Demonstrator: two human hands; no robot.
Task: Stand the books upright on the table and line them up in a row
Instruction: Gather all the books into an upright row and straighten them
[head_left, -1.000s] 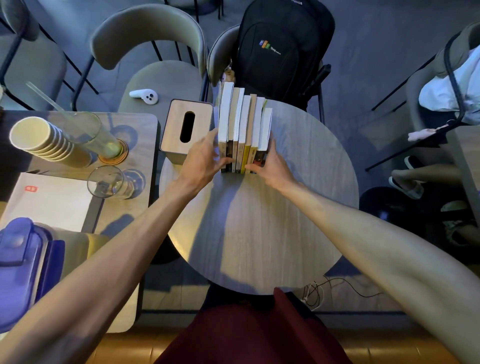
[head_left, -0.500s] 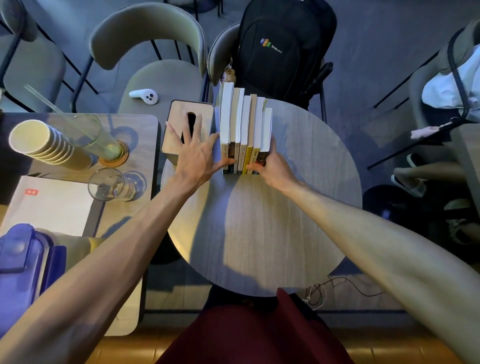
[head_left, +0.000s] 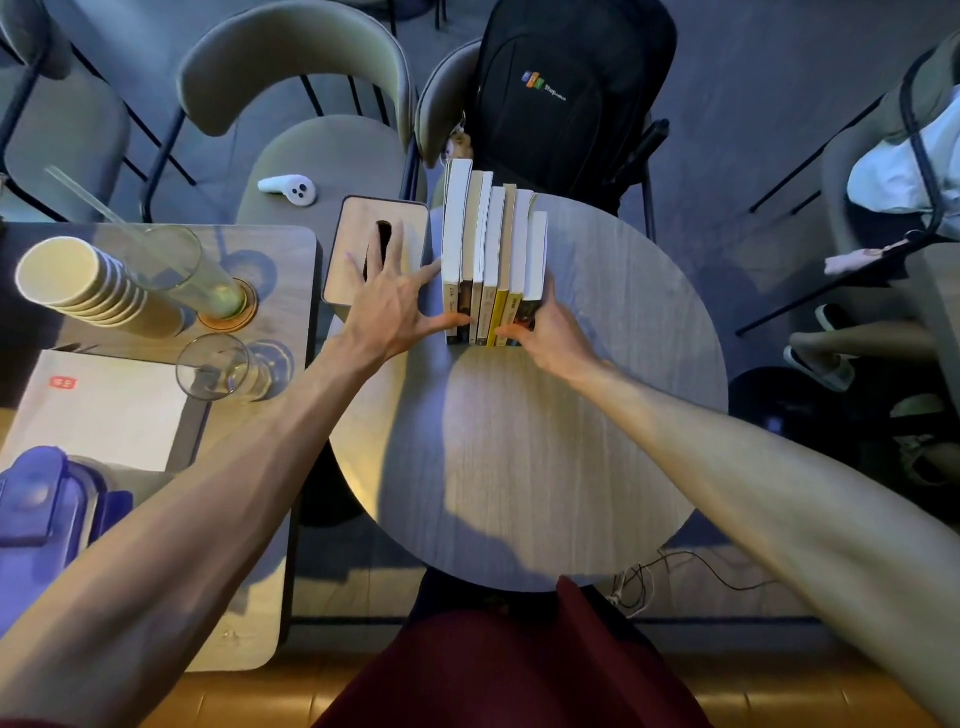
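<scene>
We are finding the books (head_left: 493, 260) standing upright as one tight row on the far part of the round table (head_left: 519, 467), spines facing the person, tallest at the left and shortest at the right.

The hands are working apart, one at each end of the row. The left hand (head_left: 395, 306) is lying flat with fingers spread and straight. Its forefinger is touching the outer face of the leftmost book and its thumb is reaching across the lower spines. The right hand (head_left: 550, 332) is wrapping round the near right corner of the row, thumb lying on the spines and fingers lying against the last cover. We are judging this as a squeeze from both ends, closing gaps and squaring the spines flush. The task is looking nearly complete.

Regarding surroundings, a tissue box (head_left: 363, 244) is sitting just beside the row on the left, under the spread fingers, leaving little room there. A backpack (head_left: 566, 104) is resting on a chair (head_left: 441, 104) close behind the books. On the side table (head_left: 291, 249), a tall glass (head_left: 208, 280), stacked paper cups (head_left: 78, 280) and a short glass (head_left: 218, 366) are standing near the left forearm. We are flagging these as a knock hazard on withdrawal.
</scene>
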